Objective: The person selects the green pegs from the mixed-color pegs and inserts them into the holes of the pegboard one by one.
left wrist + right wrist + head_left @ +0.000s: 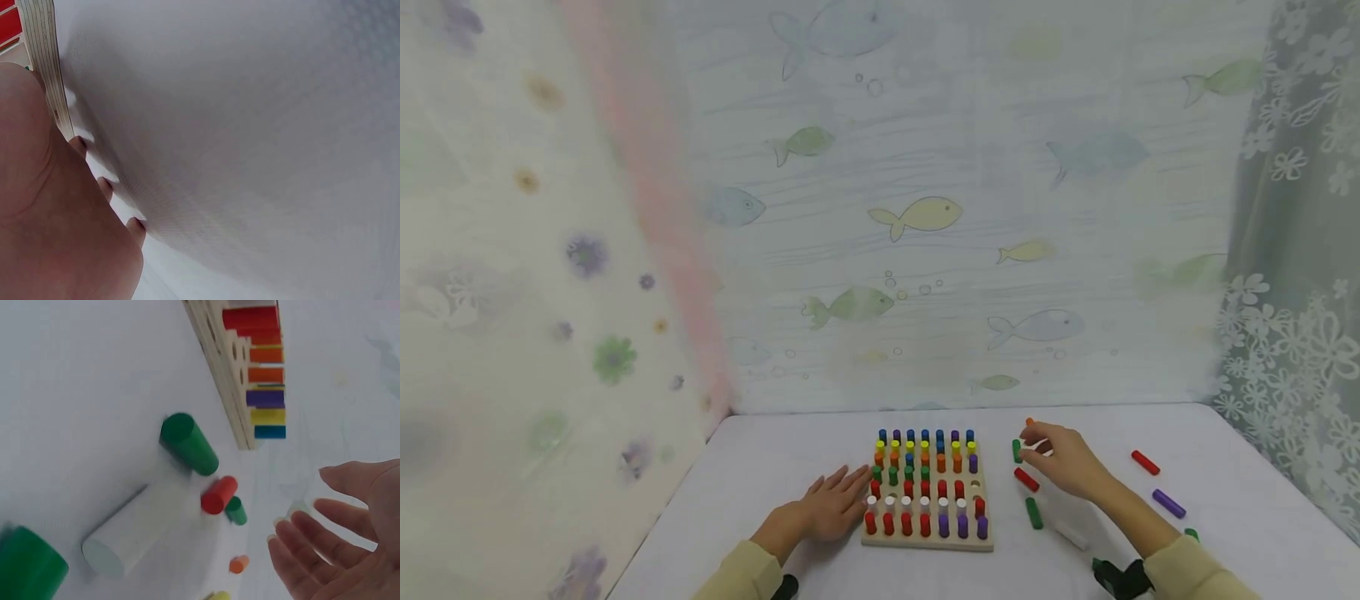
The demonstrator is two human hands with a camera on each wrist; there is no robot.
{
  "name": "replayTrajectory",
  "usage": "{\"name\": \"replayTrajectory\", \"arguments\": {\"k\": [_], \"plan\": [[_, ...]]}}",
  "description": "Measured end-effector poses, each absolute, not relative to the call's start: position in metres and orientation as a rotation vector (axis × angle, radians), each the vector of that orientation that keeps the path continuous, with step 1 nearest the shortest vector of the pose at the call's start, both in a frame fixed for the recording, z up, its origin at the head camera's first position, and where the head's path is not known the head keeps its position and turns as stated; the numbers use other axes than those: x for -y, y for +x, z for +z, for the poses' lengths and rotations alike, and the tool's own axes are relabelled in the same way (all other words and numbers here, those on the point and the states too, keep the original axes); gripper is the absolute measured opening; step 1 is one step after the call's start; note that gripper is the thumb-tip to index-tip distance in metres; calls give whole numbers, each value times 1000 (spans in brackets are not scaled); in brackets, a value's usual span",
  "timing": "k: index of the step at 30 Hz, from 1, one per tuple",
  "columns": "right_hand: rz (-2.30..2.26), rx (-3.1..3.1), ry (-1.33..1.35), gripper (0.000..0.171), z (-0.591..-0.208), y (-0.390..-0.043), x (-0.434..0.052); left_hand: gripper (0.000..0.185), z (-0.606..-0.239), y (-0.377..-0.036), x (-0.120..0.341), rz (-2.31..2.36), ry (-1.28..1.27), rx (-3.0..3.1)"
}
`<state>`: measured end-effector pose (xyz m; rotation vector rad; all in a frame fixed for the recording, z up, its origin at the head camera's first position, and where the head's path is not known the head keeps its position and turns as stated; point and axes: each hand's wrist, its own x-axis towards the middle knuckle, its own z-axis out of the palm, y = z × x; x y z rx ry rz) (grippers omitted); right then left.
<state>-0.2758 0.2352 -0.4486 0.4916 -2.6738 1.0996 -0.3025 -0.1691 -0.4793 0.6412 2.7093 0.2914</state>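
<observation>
Setting: small curtained-off recording booth, not furnished room. Evidence: fish-print sheet hung as backdrop, flower-print sheet on left, lace floral curtain on right, white cloth-covered desk bearing wooden pegboard toy.

The left hand lies flat, palm down, fingers straight and pointing right. The right hand hovers farther right, fingers loosely spread and slightly bent, gripping nothing.
</observation>
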Motion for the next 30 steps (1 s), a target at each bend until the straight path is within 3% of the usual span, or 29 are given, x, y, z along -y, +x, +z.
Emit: {"name": "replayTrajectory", "arguments": {"k": [15,30], "plan": [[1196,2811,199,44,-453,-300,-243,65,-482,-303,169,289,640,-2724],[1292,2852,14,44,-470,-323,-233,65,-481,-304,169,289,637,-2716]]}}
